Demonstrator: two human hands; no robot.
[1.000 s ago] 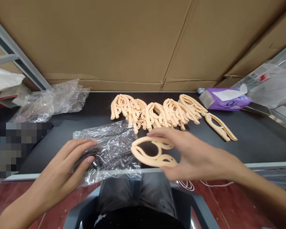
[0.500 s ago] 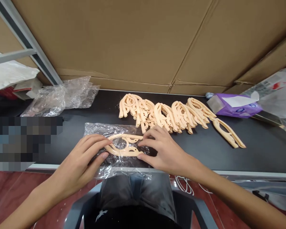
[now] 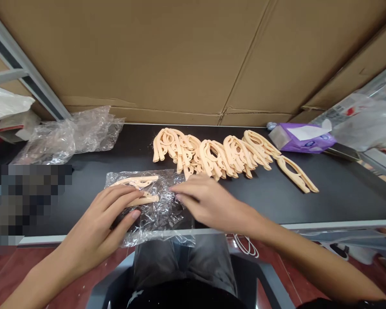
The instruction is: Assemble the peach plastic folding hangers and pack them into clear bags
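A cream plastic folding hanger lies at the left side of a clear plastic bag on the black tabletop. Film seems to cover at least part of the hanger. My left hand is over the hanger's rounded end, fingers curled across it and thumb low beside it; that end is hidden under the fingers. At the bag's right part, my right hand pinches the crinkled film between thumb and fingers. Behind it is a row of similar folding hangers, overlapping one another, with a single hanger at the right end.
Loose clear plastic bags are heaped at the back left. A purple tissue pack stands at the back right. Cardboard walls the far edge, and a metal post rises at the left. The black tabletop ends near my lap.
The hanger has shifted left across the bag under my left hand. My right hand has let go of the hanger's arms and now pinches the film. The view has also shifted slightly.
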